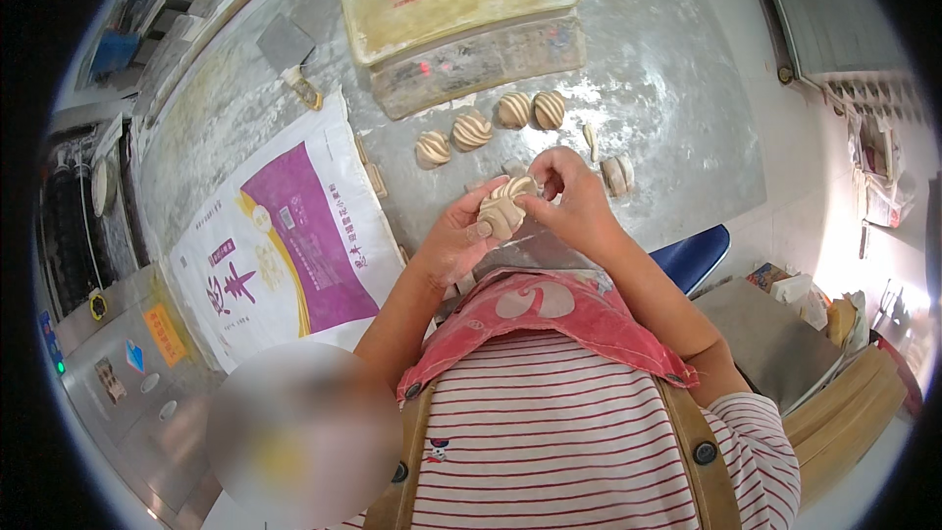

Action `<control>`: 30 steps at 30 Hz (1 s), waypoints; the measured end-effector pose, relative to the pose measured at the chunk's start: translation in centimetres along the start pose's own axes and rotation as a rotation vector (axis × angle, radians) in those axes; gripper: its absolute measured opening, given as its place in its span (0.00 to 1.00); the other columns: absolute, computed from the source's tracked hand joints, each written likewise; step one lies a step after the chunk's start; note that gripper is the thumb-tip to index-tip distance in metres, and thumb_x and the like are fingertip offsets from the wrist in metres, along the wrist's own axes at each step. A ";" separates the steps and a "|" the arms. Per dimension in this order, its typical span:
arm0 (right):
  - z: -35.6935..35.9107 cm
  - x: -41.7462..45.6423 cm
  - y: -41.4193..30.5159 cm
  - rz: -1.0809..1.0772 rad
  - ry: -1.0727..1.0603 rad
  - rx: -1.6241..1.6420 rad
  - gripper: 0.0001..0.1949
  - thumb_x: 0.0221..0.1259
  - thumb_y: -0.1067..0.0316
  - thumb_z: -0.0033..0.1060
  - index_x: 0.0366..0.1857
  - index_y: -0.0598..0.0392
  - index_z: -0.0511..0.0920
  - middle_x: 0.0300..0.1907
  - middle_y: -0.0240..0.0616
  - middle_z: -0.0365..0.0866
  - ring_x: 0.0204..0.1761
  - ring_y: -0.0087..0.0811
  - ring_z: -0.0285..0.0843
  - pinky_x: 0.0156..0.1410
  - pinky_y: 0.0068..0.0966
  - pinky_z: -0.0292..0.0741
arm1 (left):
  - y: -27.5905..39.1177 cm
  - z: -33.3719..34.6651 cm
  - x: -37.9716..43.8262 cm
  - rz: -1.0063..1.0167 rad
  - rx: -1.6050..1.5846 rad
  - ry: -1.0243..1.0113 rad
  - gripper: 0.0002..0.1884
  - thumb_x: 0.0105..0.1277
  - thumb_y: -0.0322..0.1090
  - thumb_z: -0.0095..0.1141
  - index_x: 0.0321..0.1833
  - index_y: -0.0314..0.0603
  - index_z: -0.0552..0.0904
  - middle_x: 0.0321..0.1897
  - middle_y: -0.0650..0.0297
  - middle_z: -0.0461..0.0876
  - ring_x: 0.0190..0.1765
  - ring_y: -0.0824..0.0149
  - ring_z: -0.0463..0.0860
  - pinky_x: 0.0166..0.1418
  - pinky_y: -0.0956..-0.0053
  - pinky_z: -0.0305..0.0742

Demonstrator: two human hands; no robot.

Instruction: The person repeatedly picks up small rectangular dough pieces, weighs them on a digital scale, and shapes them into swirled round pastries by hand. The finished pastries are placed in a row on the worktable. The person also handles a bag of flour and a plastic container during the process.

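Between both hands I hold a striped piece of dough (503,212), pale and brown in layers, above the front edge of the metal table. My left hand (458,241) supports it from the left, thumb on its lower end. The thumb and fingers of my right hand (578,200) pinch its upper right side. Just beyond, several swirled dough buns (472,130) sit in a loose row. To the right of my right hand lie a layered dough piece (617,175) and a thin dough strip (590,141). More dough is partly hidden behind my hands.
A lidded plastic box (471,73) stands behind the buns. On the left, a printed flour sack (287,235) overlaps cut dough pieces (372,169). A dough scraper (287,44) lies beyond the sack. A blue seat (692,258) is by the right table edge. A rolling pin (221,33) lies far left.
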State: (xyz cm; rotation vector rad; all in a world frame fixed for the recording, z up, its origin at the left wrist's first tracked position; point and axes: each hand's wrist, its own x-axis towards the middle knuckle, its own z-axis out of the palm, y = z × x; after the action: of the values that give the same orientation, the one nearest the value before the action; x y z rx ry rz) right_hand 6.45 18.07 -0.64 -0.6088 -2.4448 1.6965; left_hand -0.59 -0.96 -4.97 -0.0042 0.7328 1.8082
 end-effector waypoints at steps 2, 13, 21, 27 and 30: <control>-0.3 0.0 0.9 0.171 -0.147 0.109 0.14 0.50 0.65 0.71 0.37 0.60 0.82 0.27 0.37 0.78 0.28 0.25 0.75 0.36 0.22 0.73 | 0.2 0.3 -0.1 0.001 0.059 -0.003 0.40 0.57 0.32 0.67 0.73 0.38 0.63 0.65 0.60 0.72 0.64 0.65 0.73 0.69 0.64 0.67; -0.6 -1.5 1.8 0.447 -0.331 0.395 0.14 0.51 0.64 0.72 0.37 0.61 0.81 0.28 0.32 0.76 0.28 0.21 0.72 0.34 0.20 0.71 | 1.1 1.9 -0.8 -0.005 0.429 0.078 0.36 0.55 0.19 0.62 0.69 0.32 0.65 0.62 0.56 0.74 0.62 0.62 0.77 0.65 0.69 0.73; -0.8 -2.4 0.6 -0.015 -0.284 0.070 0.12 0.48 0.69 0.71 0.37 0.59 0.81 0.30 0.34 0.73 0.30 0.25 0.72 0.35 0.22 0.70 | 0.1 1.8 -0.9 0.058 0.441 0.090 0.35 0.54 0.18 0.61 0.68 0.33 0.67 0.61 0.58 0.74 0.62 0.64 0.76 0.67 0.70 0.71; 0.9 -2.6 2.7 -0.039 -0.241 0.078 0.07 0.52 0.70 0.66 0.33 0.59 0.81 0.27 0.34 0.72 0.28 0.24 0.70 0.34 0.24 0.69 | -0.1 0.9 -1.3 0.043 0.529 0.143 0.36 0.56 0.19 0.61 0.70 0.34 0.65 0.63 0.58 0.72 0.64 0.64 0.74 0.68 0.70 0.69; 2.2 -2.6 4.5 0.079 -0.264 0.186 0.06 0.55 0.70 0.64 0.33 0.59 0.81 0.27 0.33 0.74 0.29 0.23 0.71 0.35 0.22 0.69 | 0.0 0.9 -1.4 0.086 0.640 0.188 0.35 0.57 0.20 0.60 0.71 0.35 0.65 0.63 0.57 0.72 0.64 0.64 0.74 0.68 0.69 0.69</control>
State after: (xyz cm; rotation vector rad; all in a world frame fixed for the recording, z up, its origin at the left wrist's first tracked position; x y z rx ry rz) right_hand 9.37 16.52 -5.26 -0.4921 -2.4151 2.1295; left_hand 0.28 -1.74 -3.75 0.2868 1.4373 1.5941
